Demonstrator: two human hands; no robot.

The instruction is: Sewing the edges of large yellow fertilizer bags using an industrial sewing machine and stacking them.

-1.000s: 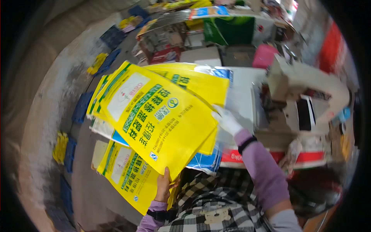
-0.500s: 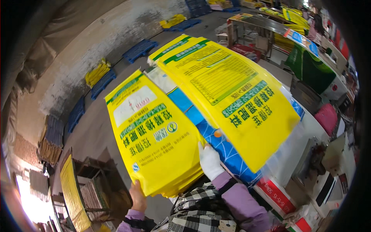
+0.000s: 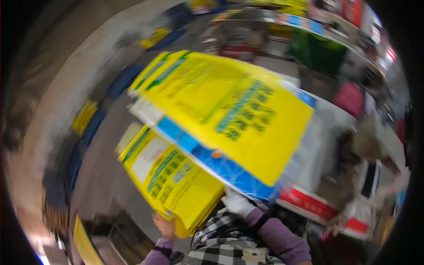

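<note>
A stack of flat printed yellow sacks [image 3: 183, 194] hangs in front of me, tilted, below the level of the table's near-left edge. My left hand [image 3: 164, 225], bare, is closed on the stack's lower left edge. In a white glove, my right hand [image 3: 237, 204] grips its right edge, close to the table; the fingers are partly hidden and blurred. A second pile of yellow sacks [image 3: 247, 150] lies on the table, over a blue patterned sheet [image 3: 205, 157]. The table's edge covers the upper right side of the held stack.
Blue pallets [image 3: 125, 81] with yellow piles [image 3: 84, 117] stand along the wall at the left. A dark rack [image 3: 115, 236] is at the lower left. Beyond the table are a bench with a green panel [image 3: 316, 51] and a pink object [image 3: 349, 99]. A red-and-white carton [image 3: 307, 203] sits at the right.
The held stack has dropped lower, and the table's edge now overlaps it. Both hands have moved down with it, still holding on. The whole view has shifted and blurred.
</note>
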